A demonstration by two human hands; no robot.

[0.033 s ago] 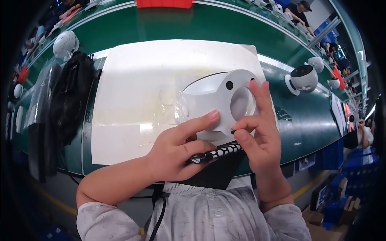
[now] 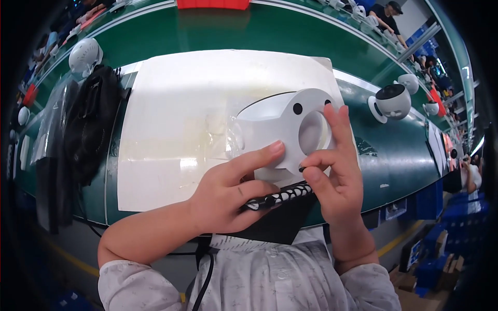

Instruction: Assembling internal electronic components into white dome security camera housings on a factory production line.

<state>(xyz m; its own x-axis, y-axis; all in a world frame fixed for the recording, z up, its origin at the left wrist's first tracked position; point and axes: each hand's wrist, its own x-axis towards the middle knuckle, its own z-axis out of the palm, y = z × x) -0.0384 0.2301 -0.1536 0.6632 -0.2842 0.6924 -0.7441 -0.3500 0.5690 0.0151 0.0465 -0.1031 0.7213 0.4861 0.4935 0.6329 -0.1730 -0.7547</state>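
A white plastic housing with a large round hole lies tilted on a white board. Two round black pads sit on its face; the right one is partly behind my fingertips. My left hand is closed on a black sheet whose raised edge shows white, rounded cut-outs. One finger of that hand rests on the housing's near left part. Between thumb and index finger, my right hand pinches a small black pad just above the sheet. Its other fingers are raised beside the housing's right rim.
A black cloth bag and clear plastic wrap lie at the left. Behind the bag stands a white rounded device. Another white device with a dark face is at the right. A red bin is at the far edge.
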